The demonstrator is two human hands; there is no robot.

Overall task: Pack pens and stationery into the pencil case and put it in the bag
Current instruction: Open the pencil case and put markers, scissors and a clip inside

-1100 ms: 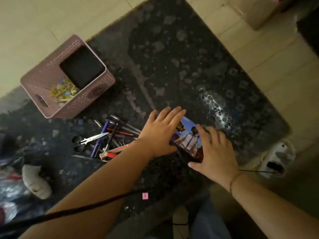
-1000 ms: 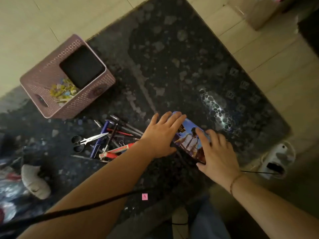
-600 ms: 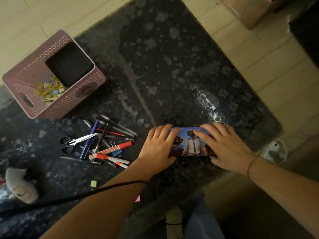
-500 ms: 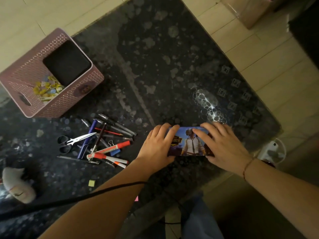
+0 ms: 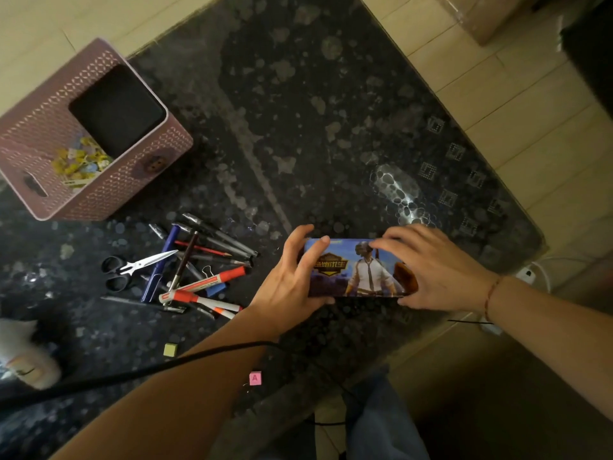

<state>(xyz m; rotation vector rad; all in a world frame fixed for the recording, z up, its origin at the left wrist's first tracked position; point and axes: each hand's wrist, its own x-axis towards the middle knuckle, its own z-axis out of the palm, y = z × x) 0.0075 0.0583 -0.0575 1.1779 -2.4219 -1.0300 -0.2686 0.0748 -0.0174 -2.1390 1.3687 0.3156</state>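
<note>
A closed rectangular pencil case [image 5: 355, 270] printed with a blue game picture lies flat near the front edge of the dark stone table [image 5: 298, 111]. My left hand [image 5: 292, 280] grips its left end and my right hand [image 5: 434, 270] covers its right end. To the left lies a loose pile of pens [image 5: 212, 240], red-capped markers [image 5: 199, 293], scissors [image 5: 132, 267] and a binder clip [image 5: 207, 271]. No bag can be told apart in view.
A pink perforated basket [image 5: 109, 194] holding a black box and small yellow items stands at the back left. A yellow eraser cube [image 5: 169, 349] and a pink cube [image 5: 255, 378] lie near the front edge. A black cable [image 5: 99, 381] crosses my left arm. A white object [image 5: 26, 356] sits far left.
The pencil case has been turned from a slanted position to lie level, parallel to the table's front edge. Both hands stayed on its ends.
</note>
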